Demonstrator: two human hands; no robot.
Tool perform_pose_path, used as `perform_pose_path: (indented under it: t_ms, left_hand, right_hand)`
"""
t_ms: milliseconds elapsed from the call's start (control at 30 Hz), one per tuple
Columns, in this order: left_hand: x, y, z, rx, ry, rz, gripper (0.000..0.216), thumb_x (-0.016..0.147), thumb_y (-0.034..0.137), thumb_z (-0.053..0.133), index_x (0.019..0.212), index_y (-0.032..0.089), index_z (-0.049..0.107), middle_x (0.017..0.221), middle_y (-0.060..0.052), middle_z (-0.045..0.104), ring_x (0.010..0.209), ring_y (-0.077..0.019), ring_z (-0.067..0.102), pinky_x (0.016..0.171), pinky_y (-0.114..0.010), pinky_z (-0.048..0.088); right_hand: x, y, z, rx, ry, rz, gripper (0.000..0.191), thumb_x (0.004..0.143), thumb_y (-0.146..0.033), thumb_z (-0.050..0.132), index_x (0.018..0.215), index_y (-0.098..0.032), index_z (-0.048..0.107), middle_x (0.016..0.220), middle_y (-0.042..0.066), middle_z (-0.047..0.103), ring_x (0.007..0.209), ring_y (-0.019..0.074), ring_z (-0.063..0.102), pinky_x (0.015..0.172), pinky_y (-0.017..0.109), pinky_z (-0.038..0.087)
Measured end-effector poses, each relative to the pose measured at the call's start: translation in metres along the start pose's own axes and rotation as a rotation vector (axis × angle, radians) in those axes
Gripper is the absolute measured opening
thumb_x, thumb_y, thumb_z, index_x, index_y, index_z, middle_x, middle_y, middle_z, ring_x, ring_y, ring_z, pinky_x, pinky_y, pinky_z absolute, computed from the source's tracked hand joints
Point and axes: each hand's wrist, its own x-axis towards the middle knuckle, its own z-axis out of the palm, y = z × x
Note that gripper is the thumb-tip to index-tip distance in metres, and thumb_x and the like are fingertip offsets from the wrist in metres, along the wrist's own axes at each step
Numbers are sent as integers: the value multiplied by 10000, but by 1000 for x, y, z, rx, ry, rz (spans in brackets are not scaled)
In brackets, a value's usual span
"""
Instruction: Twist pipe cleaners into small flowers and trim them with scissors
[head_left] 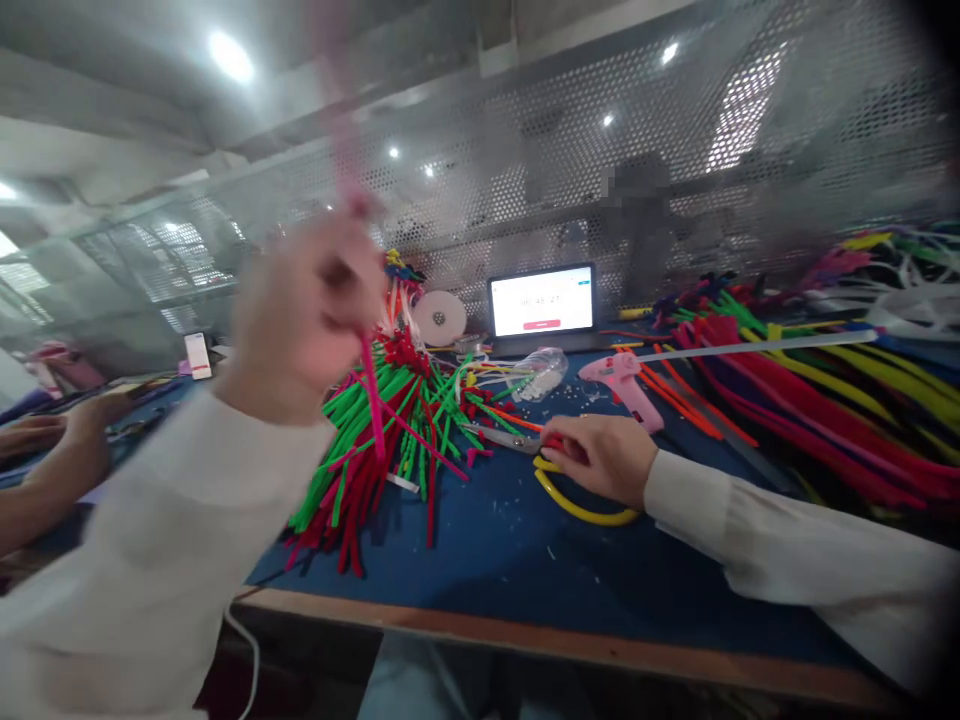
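My left hand (311,300), blurred by motion, is raised high at the left of centre. Its fingers are closed round a bright pink pipe cleaner (373,400), which hangs below the fist and also runs up as a smear above it. Low on the table, my right hand (607,458) grips a pair of scissors (514,438) with the blades pointing left. A thick yellow loop (585,515) curves below that hand, seemingly part of the handle. Green and red pipe cleaners (352,480) lie heaped under my left hand, close to the blade tips.
A pink glue gun (626,385) lies beyond my right hand. Behind stand a lit tablet (541,302) and a white spool (439,318). Many coloured pipe cleaners (825,400) fill the right side. Another person's arm (60,460) rests at the far left. A wooden edge (525,640) borders the blue table.
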Motion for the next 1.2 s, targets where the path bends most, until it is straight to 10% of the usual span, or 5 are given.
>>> perform_pose_path:
  t_ms: [233, 467, 700, 933, 1200]
  left_hand:
    - [-61, -87, 83, -15, -820, -383, 196, 801, 294, 355, 814, 152, 490, 506, 31, 457, 315, -31, 245, 316, -182, 168]
    - [-53, -91, 80, 899, -411, 368, 194, 796, 148, 338, 805, 173, 530, 771, -64, 586, 703, -158, 530, 615, -275, 383]
    - [-28, -117, 52, 1133, -481, 395, 253, 827, 260, 321, 893, 202, 558, 839, -46, 612, 779, -183, 561, 689, -301, 421]
    - [-22, -102, 29, 1361, 66, 437, 674, 704, 281, 523, 1292, 170, 214, 1361, -127, 202, 1252, -338, 7, 962, -562, 51]
    - [-49, -93, 90, 1279, -466, 1039, 371, 839, 146, 270, 1200, 133, 357, 1221, -103, 440, 1170, -204, 343, 976, -391, 258]
  right_hand:
    - [-1, 10, -14, -173, 261, -160, 272, 818, -342, 371, 940, -208, 574, 593, 29, 573, 616, 142, 501, 580, 248, 292]
    - [3, 10, -16, -413, 103, -9, 385, 849, -404, 270, 809, -227, 610, 523, 44, 571, 502, 134, 477, 486, 255, 166]
    - [7, 3, -23, -102, 62, 27, 414, 857, -364, 266, 649, -165, 563, 565, 32, 569, 548, 116, 506, 505, 237, 256]
    - [13, 8, -18, 589, -47, 175, 442, 844, -421, 279, 563, -152, 488, 386, -40, 411, 366, 67, 398, 425, 198, 307]
    - [11, 4, -8, 982, -322, 143, 378, 766, -454, 435, 552, -142, 450, 393, -46, 428, 311, 40, 361, 329, 171, 240]
